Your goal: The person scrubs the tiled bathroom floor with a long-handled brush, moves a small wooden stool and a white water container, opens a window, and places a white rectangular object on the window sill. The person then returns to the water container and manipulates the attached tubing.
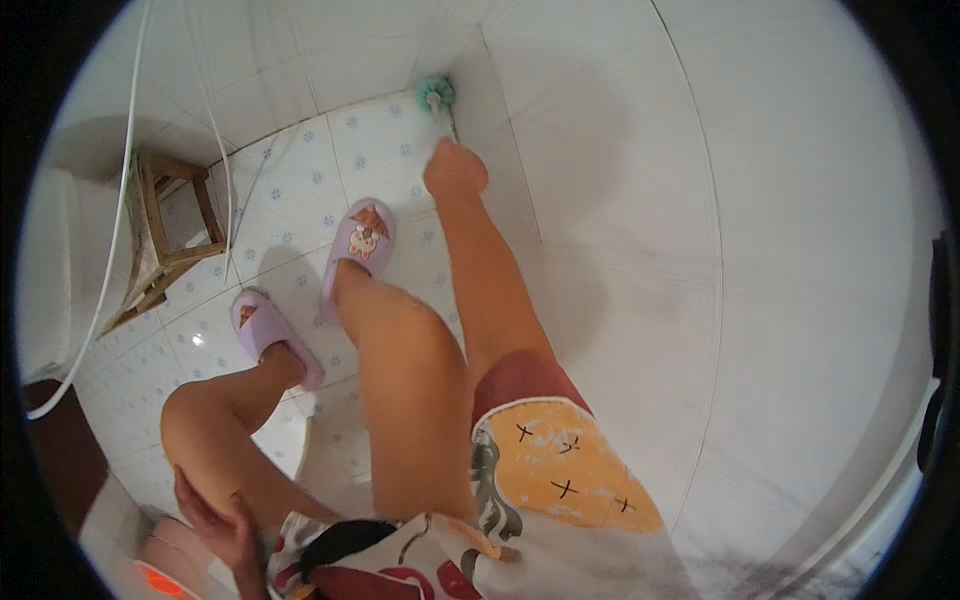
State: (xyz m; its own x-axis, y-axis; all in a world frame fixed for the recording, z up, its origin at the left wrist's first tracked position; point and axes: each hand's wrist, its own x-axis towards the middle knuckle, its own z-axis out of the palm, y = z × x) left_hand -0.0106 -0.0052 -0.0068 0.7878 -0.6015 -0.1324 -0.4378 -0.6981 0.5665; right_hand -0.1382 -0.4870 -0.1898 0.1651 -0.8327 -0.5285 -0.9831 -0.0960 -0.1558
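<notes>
My right arm reaches down to the corner of the room. My right hand (pixel 455 170) is closed around the pale handle of a scrub brush (pixel 436 93). The brush has a round teal-green bristle head, which rests where the tiled floor meets the wall corner. Most of the handle is hidden by my hand. My left hand (pixel 218 530) lies against the outside of my left leg near the knee, fingers apart, holding nothing. Both feet wear lilac slippers (pixel 262 330) on the floor tiles.
A wooden stool (pixel 165 230) stands at the left, beside a white basin-like fixture (pixel 48 270). A white hose (pixel 128 150) hangs in front of them. White tiled wall (pixel 620 180) rises close on my right. The floor (pixel 300 180) has small blue motifs. Something pink (pixel 170 550) sits at lower left.
</notes>
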